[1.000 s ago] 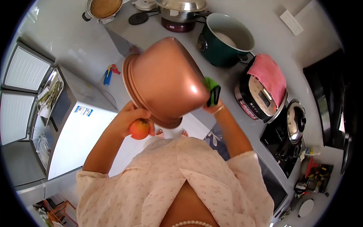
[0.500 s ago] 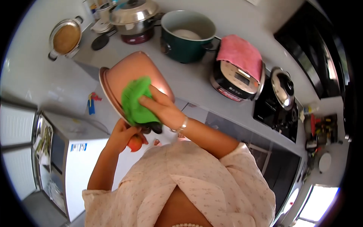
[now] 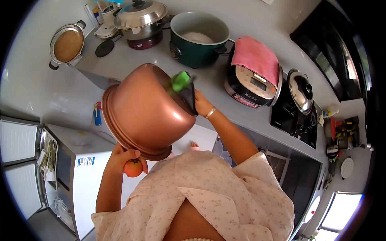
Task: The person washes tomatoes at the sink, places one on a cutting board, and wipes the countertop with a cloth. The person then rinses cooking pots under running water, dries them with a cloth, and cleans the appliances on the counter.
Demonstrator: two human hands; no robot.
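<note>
A copper-coloured pot (image 3: 148,110) is held up tilted in front of me, its outer side facing me. Its rim is at the lower left, where my left hand (image 3: 125,157) grips it from below. That same hand also clasps a small orange-red round thing (image 3: 133,168) against its fingers. On the pot's far right side is my right hand (image 3: 203,105), closed on a green and black cloth (image 3: 182,81) at the pot's base. The fingertips of my right hand are partly hidden behind the dark part of the cloth.
Along the grey counter (image 3: 132,58) stand a lidded steel pot (image 3: 140,18), a green pot (image 3: 199,38) and a rice cooker (image 3: 253,82) under a pink cloth (image 3: 257,56). A steel lid (image 3: 300,91) rests by the black hob (image 3: 291,120). A white cabinet (image 3: 90,188) is at left.
The green cloth has moved off the pot's near side to its far right side with my right hand. The pot has turned, and the view has shifted right since the earliest frame.
</note>
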